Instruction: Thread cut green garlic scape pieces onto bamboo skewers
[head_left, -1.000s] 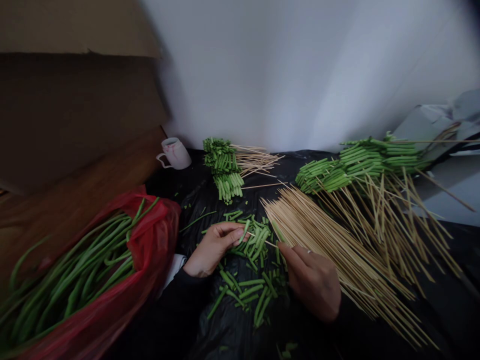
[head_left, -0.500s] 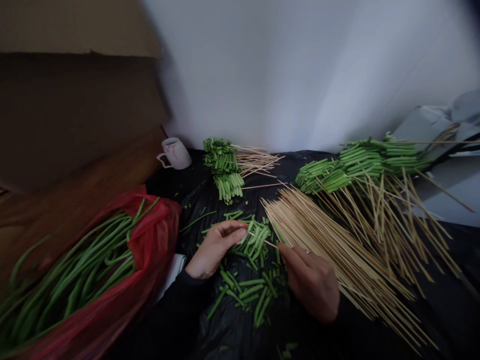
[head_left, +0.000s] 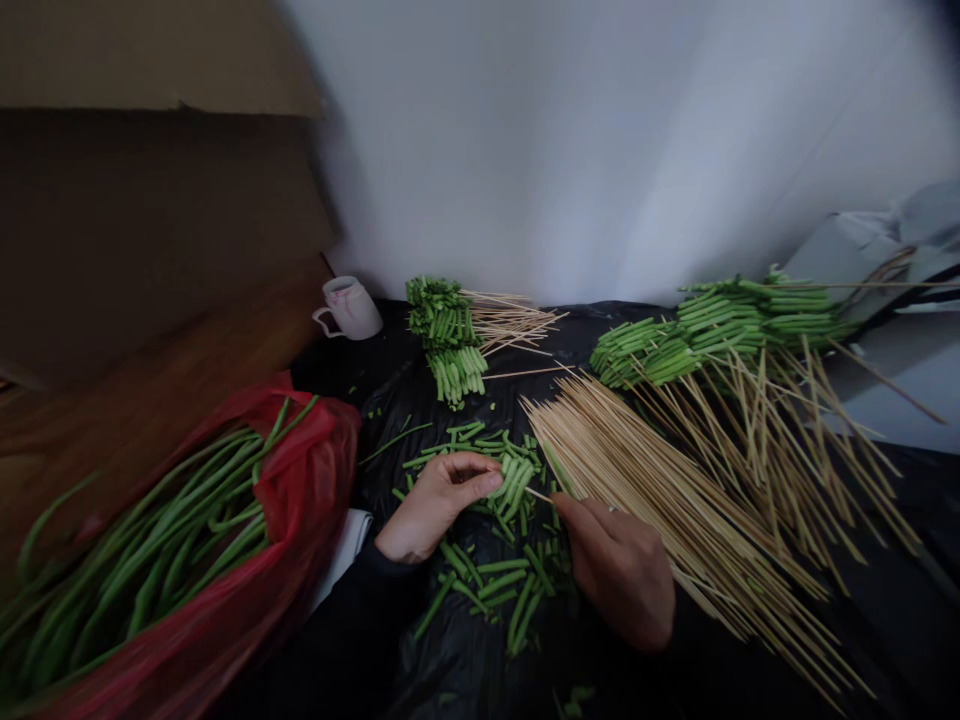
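My right hand (head_left: 624,565) pinches a wooden skewer (head_left: 538,495) that points left, with several cut green bean pieces (head_left: 516,482) lined up side by side at its far end. At the left end of that row, my left hand (head_left: 442,497) has thumb and forefinger closed on the beans. The skewer's tip is hidden there. Loose bean pieces (head_left: 501,580) lie below and around both hands on black plastic sheeting (head_left: 450,670). Beside my right hand runs a large pile of bare skewers (head_left: 660,470).
A red bag (head_left: 300,500) of long beans is at the left, a white mug (head_left: 351,308) behind it. Skewered bean bundles (head_left: 456,372) lie at the back centre, with more loaded skewers (head_left: 720,325) at the back right. A pale wall (head_left: 525,140) rises behind.
My left hand has shifted slightly right along the beans. My right hand has moved a little left and down, and less bare skewer shows between the hands.
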